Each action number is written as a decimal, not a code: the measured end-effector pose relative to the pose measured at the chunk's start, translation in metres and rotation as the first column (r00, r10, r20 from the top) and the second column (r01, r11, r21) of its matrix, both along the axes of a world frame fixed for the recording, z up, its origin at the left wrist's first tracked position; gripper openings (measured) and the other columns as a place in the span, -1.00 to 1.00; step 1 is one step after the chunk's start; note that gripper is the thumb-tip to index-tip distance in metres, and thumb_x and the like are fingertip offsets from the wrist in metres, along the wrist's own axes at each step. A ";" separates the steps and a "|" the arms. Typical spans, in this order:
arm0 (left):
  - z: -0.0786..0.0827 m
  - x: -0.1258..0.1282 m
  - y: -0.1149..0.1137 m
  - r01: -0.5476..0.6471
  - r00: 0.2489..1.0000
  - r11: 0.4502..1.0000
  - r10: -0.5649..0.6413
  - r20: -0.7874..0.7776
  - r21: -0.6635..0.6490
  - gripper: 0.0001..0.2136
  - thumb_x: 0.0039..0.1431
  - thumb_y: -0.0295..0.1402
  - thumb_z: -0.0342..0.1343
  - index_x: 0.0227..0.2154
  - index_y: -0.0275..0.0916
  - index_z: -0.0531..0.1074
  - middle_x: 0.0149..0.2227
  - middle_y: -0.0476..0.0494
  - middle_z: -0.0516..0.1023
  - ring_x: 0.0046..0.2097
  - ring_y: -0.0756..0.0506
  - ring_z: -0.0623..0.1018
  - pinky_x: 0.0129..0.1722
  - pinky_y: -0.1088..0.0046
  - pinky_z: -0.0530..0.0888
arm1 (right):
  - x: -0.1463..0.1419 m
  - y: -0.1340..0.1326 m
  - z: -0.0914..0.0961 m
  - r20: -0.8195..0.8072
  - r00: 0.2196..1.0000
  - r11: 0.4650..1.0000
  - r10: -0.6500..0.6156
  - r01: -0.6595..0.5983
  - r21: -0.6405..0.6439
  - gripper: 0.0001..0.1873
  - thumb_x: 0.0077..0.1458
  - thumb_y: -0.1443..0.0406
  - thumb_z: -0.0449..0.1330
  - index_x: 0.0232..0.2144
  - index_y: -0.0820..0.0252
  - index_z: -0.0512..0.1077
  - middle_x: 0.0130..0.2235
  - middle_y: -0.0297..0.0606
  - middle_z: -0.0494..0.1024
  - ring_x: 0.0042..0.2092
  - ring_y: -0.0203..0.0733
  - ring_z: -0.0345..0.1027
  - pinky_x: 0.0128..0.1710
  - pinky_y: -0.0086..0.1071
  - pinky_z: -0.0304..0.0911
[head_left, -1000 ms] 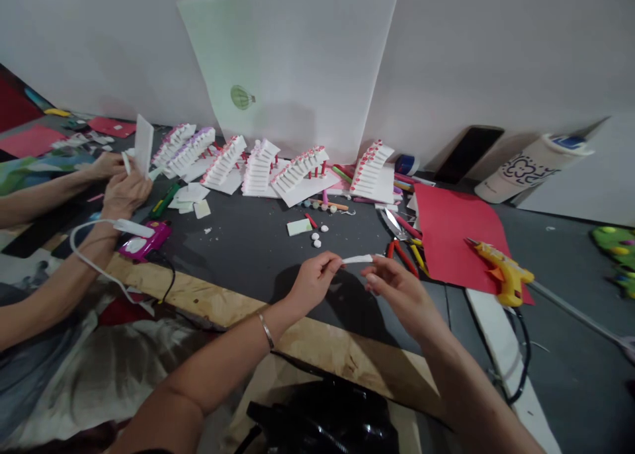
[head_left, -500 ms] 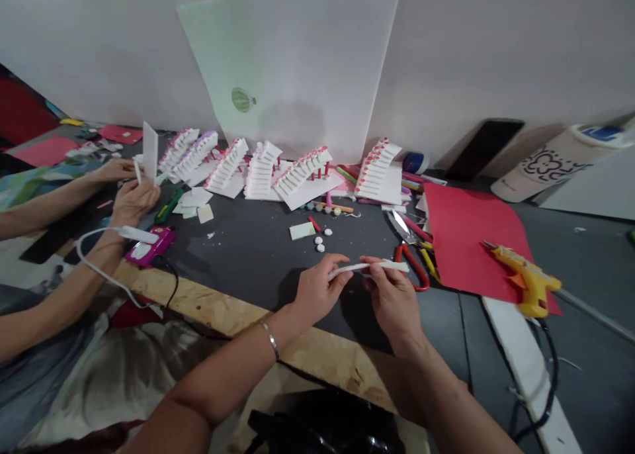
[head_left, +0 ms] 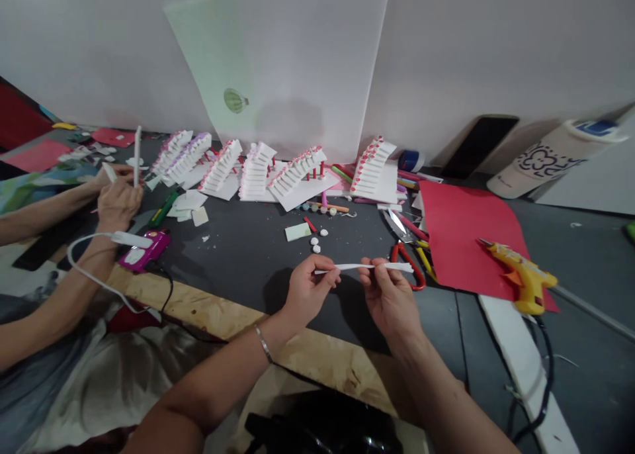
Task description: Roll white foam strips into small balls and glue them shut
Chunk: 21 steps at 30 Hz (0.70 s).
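A thin white paper strip (head_left: 353,267) is stretched level between my two hands, above the dark table (head_left: 248,255). My left hand (head_left: 308,290) pinches its left end with thumb and fingers closed. My right hand (head_left: 387,294) pinches it further right, and a short end pokes out past the fingers. Red-handled scissors (head_left: 407,269) lie just behind my right hand. Small white discs (head_left: 317,241) and a pale green paper scrap (head_left: 298,231) lie beyond my left hand.
Several white paper staircase models (head_left: 258,169) line the back by a leaning white board (head_left: 297,63). A red sheet (head_left: 459,239) and yellow glue gun (head_left: 520,275) lie right. At left, another person's hands (head_left: 116,199) hold a white piece, near a pink glue gun (head_left: 143,250).
My hands drew closer together and shifted slightly left, and the strip now lies straight and level between them. The person at left turned their white piece edge-on.
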<state>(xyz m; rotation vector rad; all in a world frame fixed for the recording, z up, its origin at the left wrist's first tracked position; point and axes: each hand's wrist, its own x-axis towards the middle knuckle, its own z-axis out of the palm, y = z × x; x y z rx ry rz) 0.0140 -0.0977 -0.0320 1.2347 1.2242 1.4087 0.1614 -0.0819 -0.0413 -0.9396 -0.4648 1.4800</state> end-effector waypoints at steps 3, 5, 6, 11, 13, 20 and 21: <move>0.002 0.002 0.001 0.004 0.996 0.997 0.003 0.095 -0.078 -0.71 0.04 -0.15 0.25 -0.46 -0.28 0.35 -0.39 -0.03 0.45 -0.48 0.08 0.48 -0.50 0.59 0.44 | 0.000 0.000 0.002 0.010 1.000 1.000 -0.002 0.001 0.029 -0.69 -0.25 0.13 0.48 -0.47 0.15 0.53 -0.38 -0.32 0.60 -0.42 -0.36 0.47 -0.42 -0.50 0.45; 0.004 0.002 0.002 0.006 0.993 0.994 0.008 0.121 -0.113 -0.71 0.01 -0.17 0.27 -0.47 -0.28 0.35 -0.43 -0.02 0.46 -0.50 0.09 0.47 -0.51 0.59 0.43 | 0.001 0.000 0.003 0.024 1.000 0.999 0.015 -0.016 0.044 -0.70 -0.23 0.13 0.47 -0.48 0.15 0.53 -0.39 -0.33 0.60 -0.43 -0.37 0.46 -0.42 -0.51 0.43; 0.004 0.001 0.003 0.006 0.992 0.992 0.010 0.124 -0.128 -0.71 0.00 -0.18 0.28 -0.47 -0.28 0.34 -0.45 -0.01 0.46 -0.50 0.08 0.47 -0.51 0.59 0.42 | 0.001 -0.001 0.003 0.035 0.999 0.998 0.025 -0.027 0.057 -0.71 -0.21 0.13 0.46 -0.48 0.14 0.53 -0.39 -0.33 0.59 -0.43 -0.37 0.45 -0.41 -0.50 0.43; 0.004 -0.004 0.005 0.010 0.999 0.982 -0.002 0.041 -0.191 -0.75 0.05 -0.19 0.24 -0.46 -0.28 0.37 -0.53 -0.01 0.49 -0.49 0.05 0.50 -0.52 0.60 0.40 | 0.003 -0.002 0.000 0.108 0.993 0.989 0.048 -0.062 0.133 -0.76 -0.11 0.12 0.41 -0.46 0.14 0.52 -0.37 -0.32 0.58 -0.41 -0.35 0.44 -0.36 -0.42 0.42; 0.002 -0.005 0.006 0.002 1.000 0.978 0.002 0.017 -0.208 -0.77 0.06 -0.20 0.24 -0.40 -0.27 0.41 -0.51 -0.02 0.52 -0.46 0.02 0.54 -0.52 0.59 0.42 | 0.004 -0.001 -0.001 0.125 0.991 0.988 0.040 -0.058 0.145 -0.76 -0.10 0.12 0.40 -0.46 0.14 0.53 -0.38 -0.32 0.58 -0.41 -0.34 0.44 -0.36 -0.41 0.41; 0.000 -0.006 0.008 0.062 0.994 0.980 -0.078 -0.077 -0.191 -0.82 0.13 -0.27 0.17 -0.28 -0.21 0.59 -0.36 -0.10 0.64 -0.38 -0.03 0.60 -0.41 0.48 0.57 | 0.007 0.001 0.001 0.165 0.985 0.986 -0.039 0.012 0.164 -0.79 -0.09 0.14 0.39 -0.45 0.14 0.54 -0.37 -0.31 0.59 -0.41 -0.33 0.45 -0.33 -0.38 0.41; -0.001 -0.006 0.008 0.071 0.994 0.977 -0.087 -0.070 -0.204 -0.82 0.14 -0.28 0.17 -0.28 -0.21 0.60 -0.35 -0.10 0.64 -0.38 -0.03 0.60 -0.39 0.47 0.58 | 0.007 0.001 0.001 0.166 0.985 0.985 -0.047 0.018 0.170 -0.79 -0.08 0.15 0.39 -0.45 0.14 0.54 -0.37 -0.31 0.59 -0.41 -0.33 0.45 -0.33 -0.38 0.40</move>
